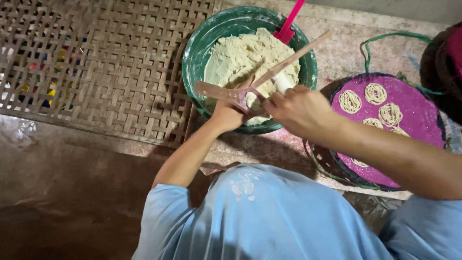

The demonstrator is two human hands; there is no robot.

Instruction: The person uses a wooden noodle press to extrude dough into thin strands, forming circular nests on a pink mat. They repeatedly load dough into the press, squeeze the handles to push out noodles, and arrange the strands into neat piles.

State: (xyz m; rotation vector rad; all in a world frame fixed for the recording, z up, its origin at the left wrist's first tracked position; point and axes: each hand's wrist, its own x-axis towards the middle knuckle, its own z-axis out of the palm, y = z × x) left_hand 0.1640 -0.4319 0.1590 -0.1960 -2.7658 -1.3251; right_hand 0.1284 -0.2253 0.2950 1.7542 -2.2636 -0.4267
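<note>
A green bowl (pixel 195 45) holds a mound of pale dough (pixel 243 55). Over its near rim I hold a wooden press with two long handles (pixel 216 90). My left hand (pixel 226 115) grips the press from below. My right hand (pixel 298 108) is closed around its other part, where a lump of pale dough (pixel 281 83) sticks out. One handle (pixel 298 55) slants up to the right across the bowl.
A pink spatula (pixel 290 21) stands in the bowl's far side. A round purple tray (pixel 414 110) at the right carries several coiled noodle spirals (pixel 350 101). A woven bamboo mat (pixel 101 62) lies at the left. My knees in light blue cloth (pixel 269 216) fill the foreground.
</note>
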